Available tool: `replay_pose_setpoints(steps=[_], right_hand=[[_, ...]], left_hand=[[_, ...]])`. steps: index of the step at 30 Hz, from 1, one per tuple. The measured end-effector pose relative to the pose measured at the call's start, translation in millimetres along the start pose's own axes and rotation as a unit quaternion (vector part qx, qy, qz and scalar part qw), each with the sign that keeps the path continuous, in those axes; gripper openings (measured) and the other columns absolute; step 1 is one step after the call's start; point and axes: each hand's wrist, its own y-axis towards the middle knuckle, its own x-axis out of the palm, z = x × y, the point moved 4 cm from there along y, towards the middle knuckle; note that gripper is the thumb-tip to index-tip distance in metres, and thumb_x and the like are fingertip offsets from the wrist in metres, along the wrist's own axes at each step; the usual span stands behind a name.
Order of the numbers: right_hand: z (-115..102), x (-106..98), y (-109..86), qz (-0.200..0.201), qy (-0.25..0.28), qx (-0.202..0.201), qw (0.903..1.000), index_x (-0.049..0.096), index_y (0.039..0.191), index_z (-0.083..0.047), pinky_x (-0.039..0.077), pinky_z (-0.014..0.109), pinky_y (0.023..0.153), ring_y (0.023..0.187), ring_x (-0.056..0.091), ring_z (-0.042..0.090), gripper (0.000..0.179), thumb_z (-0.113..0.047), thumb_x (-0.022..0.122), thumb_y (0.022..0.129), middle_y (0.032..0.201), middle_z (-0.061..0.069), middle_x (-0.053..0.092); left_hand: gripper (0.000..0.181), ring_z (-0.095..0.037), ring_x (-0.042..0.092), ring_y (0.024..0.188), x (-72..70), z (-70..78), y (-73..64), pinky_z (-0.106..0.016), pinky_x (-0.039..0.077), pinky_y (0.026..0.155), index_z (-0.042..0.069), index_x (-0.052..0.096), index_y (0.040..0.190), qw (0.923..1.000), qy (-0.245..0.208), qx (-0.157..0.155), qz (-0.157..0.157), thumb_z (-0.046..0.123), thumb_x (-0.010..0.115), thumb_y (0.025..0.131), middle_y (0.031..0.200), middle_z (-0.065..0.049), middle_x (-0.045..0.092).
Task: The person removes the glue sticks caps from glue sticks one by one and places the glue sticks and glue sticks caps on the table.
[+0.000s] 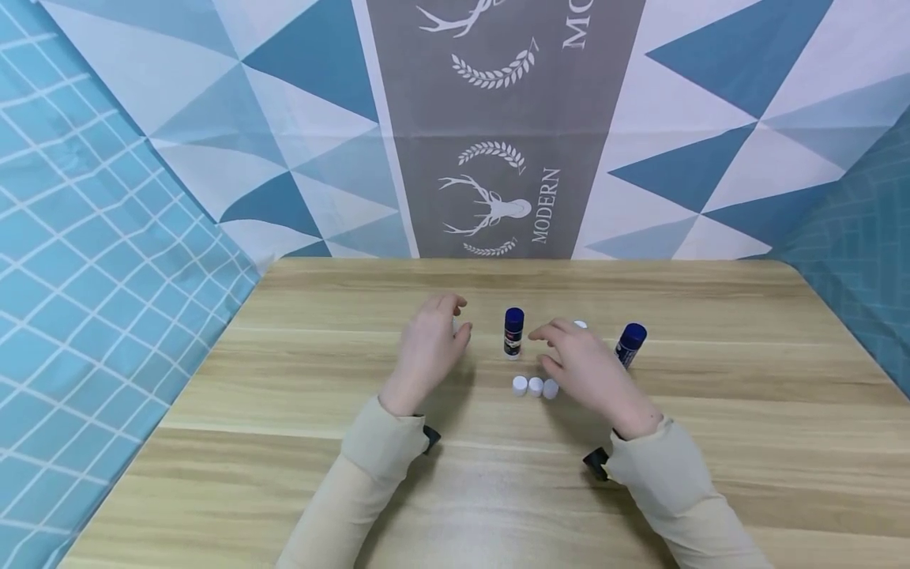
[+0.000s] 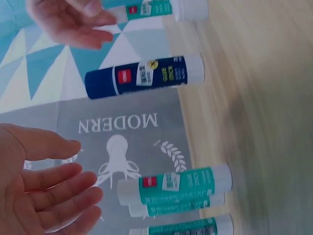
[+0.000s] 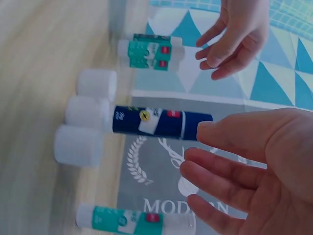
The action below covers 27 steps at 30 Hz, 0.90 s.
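A dark blue glue stick stands upright on the table between my two hands. To its left my left hand hovers with fingers loosely bent, holding nothing; beside it are several green glue sticks, mostly hidden by the hand in the head view. My right hand is just right of the blue stick, its fingers relaxed and grasping nothing. Its thumb overlaps the blue cap in the right wrist view, but the head view shows a small gap. Another green glue stick stands near the right hand.
Three short white cylinders form a row in front of the blue stick. A second dark blue glue stick stands at the right, partly behind my right hand. Patterned cloth hangs behind the wooden table.
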Motion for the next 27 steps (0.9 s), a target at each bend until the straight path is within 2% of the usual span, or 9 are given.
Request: replay_pose_setpoints(steps=[4,10,16,21,27], right_hand=[[5.2,-8.8,-0.3,0.026,-0.014,0.006,0.9995,0.063,0.108,-0.006,0.049,0.04,0.076,0.094,0.06,0.027,0.025,-0.009,0.062,0.083,0.108,0.009,0.061],[18.5,-15.3,-3.1,0.049,-0.029,0.024,0.9981,0.061,0.11,-0.003,0.044,0.046,0.087,0.105,0.053,0.032,0.028,-0.006,0.063,0.082,0.111,0.014,0.058],[30.0,-14.5,-2.3,0.017,-0.019,0.052,0.9983,0.053,0.119,0.004,0.041,0.048,0.092,0.116,0.044,0.037,0.036,-0.003,0.059,0.084,0.122,0.023,0.049],[32.7,-11.1,-0.3,-0.003,-0.021,0.055,0.9983,0.05,0.123,0.007,0.04,0.049,0.092,0.118,0.042,0.04,0.04,-0.002,0.057,0.085,0.127,0.027,0.044],[36.4,-3.2,-0.8,-0.01,-0.02,0.059,0.998,0.05,0.121,0.007,0.048,0.043,0.081,0.102,0.055,0.036,0.039,0.0,0.058,0.084,0.117,0.025,0.051]], left_hand=[[0.023,-0.02,0.059,0.08,2.6,5.5,-0.1,-0.031,0.049,0.067,0.004,0.062,0.101,0.9999,-0.01,0.0,-0.004,0.013,0.065,0.08,0.093,-0.008,0.063],[0.02,-0.02,0.061,0.085,5.6,12.0,-0.6,-0.032,0.05,0.072,0.005,0.064,0.1,0.9995,-0.017,0.001,-0.027,0.015,0.064,0.081,0.096,-0.007,0.063],[0.019,-0.017,0.06,0.086,9.0,20.0,0.3,-0.03,0.049,0.072,0.008,0.065,0.1,0.9983,-0.031,0.011,-0.048,0.016,0.063,0.083,0.098,-0.005,0.063],[0.02,-0.015,0.059,0.087,13.6,25.7,-0.1,-0.028,0.048,0.072,0.009,0.064,0.101,0.9959,-0.053,0.017,-0.071,0.017,0.062,0.083,0.099,-0.004,0.062],[0.019,-0.017,0.061,0.087,22.5,28.8,-2.4,-0.027,0.049,0.069,0.008,0.064,0.1,0.9922,-0.072,0.024,-0.099,0.018,0.062,0.084,0.098,-0.004,0.062]])
